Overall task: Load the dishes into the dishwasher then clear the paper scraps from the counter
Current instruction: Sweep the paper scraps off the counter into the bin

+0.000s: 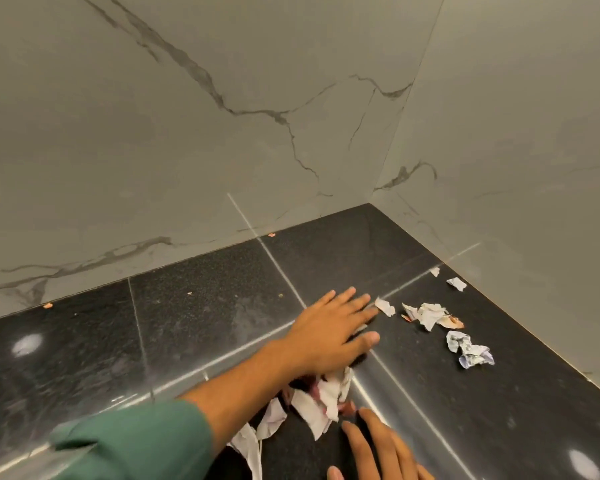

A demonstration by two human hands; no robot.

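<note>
Torn paper scraps lie on a black polished counter. My left hand reaches across it, flat and palm down, fingers spread, its fingertips beside a small white scrap. A heap of white and pink scraps lies under my left wrist. My right hand rests at the bottom edge, fingers apart, just right of that heap. More crumpled scraps and a printed crumpled piece lie to the right of my left hand. No dishes or dishwasher are in view.
Grey marble walls meet in a corner behind the counter. Two small white scraps sit close to the right wall. Tiny orange bits lie along the back wall's base.
</note>
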